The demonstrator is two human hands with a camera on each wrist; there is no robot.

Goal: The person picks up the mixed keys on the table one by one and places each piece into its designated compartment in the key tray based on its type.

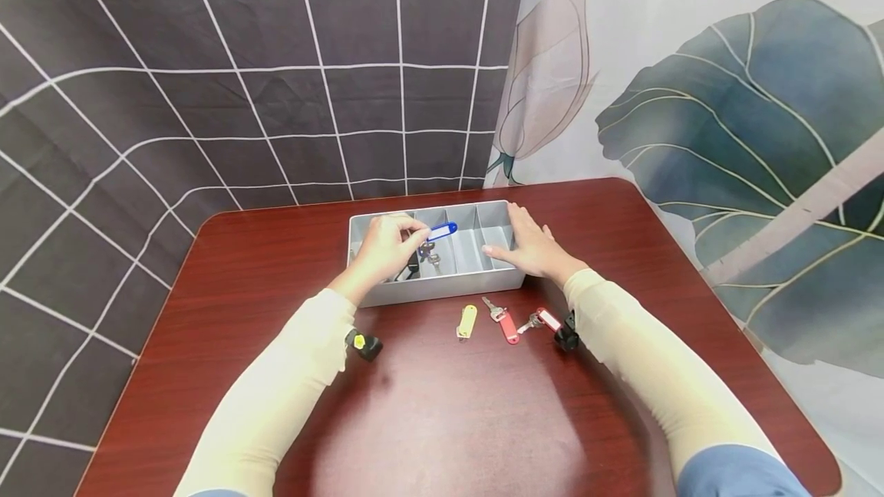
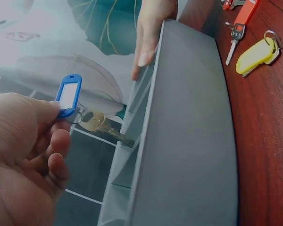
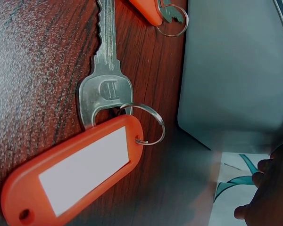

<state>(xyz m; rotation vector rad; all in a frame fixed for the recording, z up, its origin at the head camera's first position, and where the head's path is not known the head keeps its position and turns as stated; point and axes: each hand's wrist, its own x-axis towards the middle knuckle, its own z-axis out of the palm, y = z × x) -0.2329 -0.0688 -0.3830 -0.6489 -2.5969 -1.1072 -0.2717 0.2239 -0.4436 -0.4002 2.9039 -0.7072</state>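
My left hand (image 1: 388, 244) pinches a blue key tag (image 1: 443, 231) between thumb and finger, above a grey compartment tray (image 1: 449, 284). In the left wrist view a key (image 2: 101, 123) hangs from the tag's ring, its tip at the tray's opening. Keys (image 1: 432, 257) show below the tag in the head view; whether any lies inside the tray I cannot tell. Partly hidden by the left hand, a dark object (image 1: 412, 265) sits in a compartment. My right hand (image 1: 532, 248) rests on the tray's right end, fingers extended along the outside and thumb over the rim.
On the red-brown table (image 1: 276, 374), in front of the tray, lie a yellow key tag (image 1: 467, 321), a red key tag (image 1: 509, 327) with a key, and another red tag (image 1: 549, 319) with a white label and key, near the right wrist. Curtains hang behind the table.
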